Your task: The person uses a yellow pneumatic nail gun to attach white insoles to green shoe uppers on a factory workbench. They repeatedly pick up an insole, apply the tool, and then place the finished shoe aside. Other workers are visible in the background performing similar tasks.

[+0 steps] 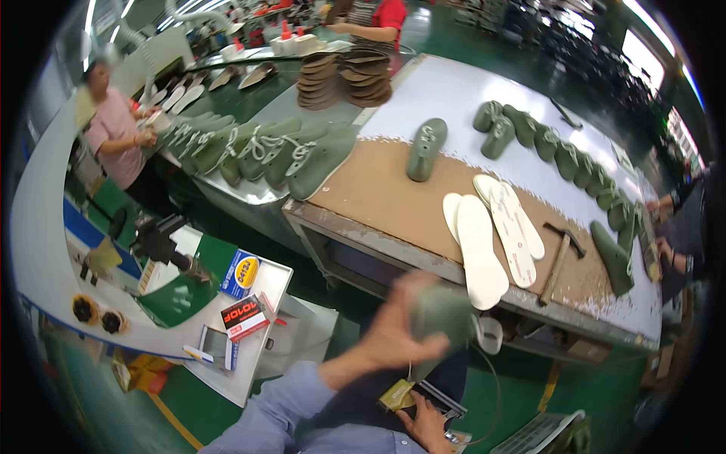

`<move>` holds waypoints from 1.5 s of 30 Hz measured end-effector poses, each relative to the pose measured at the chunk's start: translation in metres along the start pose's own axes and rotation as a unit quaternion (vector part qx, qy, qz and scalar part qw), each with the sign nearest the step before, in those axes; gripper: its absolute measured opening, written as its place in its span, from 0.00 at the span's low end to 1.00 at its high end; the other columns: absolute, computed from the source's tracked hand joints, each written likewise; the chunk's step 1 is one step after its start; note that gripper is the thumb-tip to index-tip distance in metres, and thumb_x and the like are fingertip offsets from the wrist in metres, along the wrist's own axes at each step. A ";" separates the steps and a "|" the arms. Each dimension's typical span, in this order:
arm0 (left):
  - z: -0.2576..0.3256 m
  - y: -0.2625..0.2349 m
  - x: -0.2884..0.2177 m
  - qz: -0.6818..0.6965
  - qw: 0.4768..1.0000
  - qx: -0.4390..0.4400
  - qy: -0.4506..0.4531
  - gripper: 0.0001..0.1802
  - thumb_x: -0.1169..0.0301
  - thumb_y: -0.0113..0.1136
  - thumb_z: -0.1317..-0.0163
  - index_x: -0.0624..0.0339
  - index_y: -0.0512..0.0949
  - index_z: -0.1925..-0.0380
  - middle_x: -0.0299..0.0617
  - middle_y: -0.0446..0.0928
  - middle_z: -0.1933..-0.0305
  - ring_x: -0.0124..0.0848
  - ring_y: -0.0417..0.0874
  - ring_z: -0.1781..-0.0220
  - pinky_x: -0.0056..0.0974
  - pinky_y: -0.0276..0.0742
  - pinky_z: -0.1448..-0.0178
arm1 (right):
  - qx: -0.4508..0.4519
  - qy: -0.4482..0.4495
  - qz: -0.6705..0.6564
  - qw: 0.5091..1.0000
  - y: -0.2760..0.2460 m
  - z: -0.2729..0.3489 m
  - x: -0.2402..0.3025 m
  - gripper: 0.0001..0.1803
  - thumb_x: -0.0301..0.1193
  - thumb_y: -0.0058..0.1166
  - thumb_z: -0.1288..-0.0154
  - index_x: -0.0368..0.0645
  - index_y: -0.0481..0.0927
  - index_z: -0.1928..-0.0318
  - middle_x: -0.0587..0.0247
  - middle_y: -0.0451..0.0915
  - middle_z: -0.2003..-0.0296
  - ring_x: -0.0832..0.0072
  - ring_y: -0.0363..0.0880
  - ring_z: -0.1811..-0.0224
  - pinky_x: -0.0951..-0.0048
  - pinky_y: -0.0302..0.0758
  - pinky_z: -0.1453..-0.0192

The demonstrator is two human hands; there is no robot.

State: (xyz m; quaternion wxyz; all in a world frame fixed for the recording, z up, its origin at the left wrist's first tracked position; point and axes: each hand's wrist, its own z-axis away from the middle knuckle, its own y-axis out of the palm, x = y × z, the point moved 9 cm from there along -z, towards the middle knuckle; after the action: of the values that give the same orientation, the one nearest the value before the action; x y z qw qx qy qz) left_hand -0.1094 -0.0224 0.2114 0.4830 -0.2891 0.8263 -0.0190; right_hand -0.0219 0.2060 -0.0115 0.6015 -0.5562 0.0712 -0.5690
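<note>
So the person's left hand (393, 329) is wrapped around a green shoe form (442, 314), fingers curled over its side and thumb underneath, holding it up in the air just in front of the near edge of the bench (378, 204). It's a bit motion-blurred, so I can't make out the details on it. The right hand (425, 425) is lower down, close to the body, fingers closed on a small yellowish tool (397, 395) with a dark flat thing beside it; a thin cord loops from there up toward the form.

On the bench, just beyond the held form, there's a fan of white insoles (491, 234) lying flat, and a hammer (558, 261) right next to them. Another green form (426, 149) sits alone further back on the bench, and a long row of green forms (563, 155) curves along the far side. Off the bench's left end, a batch of laced green forms (261, 151) is lined up on a conveyor, with a stack of brown soles (344, 76) behind them. A person in a pink shirt (113, 132) stands by that conveyor.
</note>
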 end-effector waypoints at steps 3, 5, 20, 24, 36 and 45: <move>-0.011 -0.106 0.046 0.238 0.936 -0.214 -0.143 0.41 0.72 0.76 0.44 0.60 0.62 0.34 0.44 0.74 0.40 0.35 0.78 0.39 0.43 0.77 0.34 | 0.003 0.003 -0.017 1.000 0.005 0.004 -0.006 0.37 0.50 0.65 0.33 0.44 0.70 0.31 0.39 0.84 0.52 0.41 0.84 0.50 0.47 0.81 0.45; -0.026 -0.154 0.062 0.183 0.900 -0.386 -0.087 0.34 0.67 0.76 0.37 0.62 0.66 0.38 0.45 0.76 0.42 0.34 0.78 0.43 0.38 0.75 0.36 | 0.003 0.008 -0.007 1.000 -0.002 0.004 -0.008 0.37 0.50 0.65 0.33 0.44 0.70 0.31 0.38 0.84 0.53 0.41 0.85 0.50 0.46 0.81 0.45; -0.130 -0.094 0.102 -0.409 0.886 -0.177 0.125 0.34 0.70 0.70 0.41 0.67 0.71 0.35 0.57 0.76 0.36 0.55 0.74 0.31 0.49 0.68 0.25 | -0.478 -0.109 0.085 0.867 -0.254 -0.063 0.068 0.33 0.47 0.73 0.42 0.42 0.80 0.42 0.52 0.81 0.46 0.55 0.78 0.45 0.54 0.73 0.44; -0.189 -0.010 0.140 -0.293 0.955 -0.049 -0.001 0.37 0.63 0.68 0.37 0.70 0.69 0.32 0.62 0.74 0.33 0.57 0.73 0.29 0.51 0.68 0.25 | -0.382 -0.042 0.111 0.917 -0.261 -0.134 0.057 0.32 0.46 0.71 0.40 0.41 0.80 0.41 0.48 0.81 0.47 0.52 0.78 0.42 0.52 0.71 0.41; -0.279 0.001 0.264 -0.324 0.922 0.010 -0.209 0.28 0.54 0.61 0.31 0.72 0.78 0.46 0.67 0.83 0.47 0.64 0.82 0.42 0.58 0.75 0.38 | -0.418 -0.080 -0.099 0.900 -0.310 -0.129 0.038 0.29 0.30 0.68 0.40 0.34 0.76 0.40 0.42 0.79 0.48 0.45 0.79 0.44 0.52 0.80 0.42; -0.206 -0.034 0.218 -0.284 0.942 -0.019 -0.178 0.30 0.55 0.65 0.36 0.67 0.80 0.42 0.64 0.84 0.48 0.61 0.83 0.42 0.55 0.76 0.37 | -0.398 -0.043 -0.155 0.903 -0.302 -0.131 0.022 0.20 0.21 0.63 0.38 0.32 0.74 0.47 0.41 0.79 0.57 0.46 0.81 0.57 0.50 0.78 0.50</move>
State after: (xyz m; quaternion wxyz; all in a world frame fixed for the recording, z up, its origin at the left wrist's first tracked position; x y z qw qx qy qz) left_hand -0.3404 -0.2097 0.1602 0.5912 -0.5194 0.6107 -0.0880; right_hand -0.2914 0.1928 0.1781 0.2366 -0.7772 0.1784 -0.5551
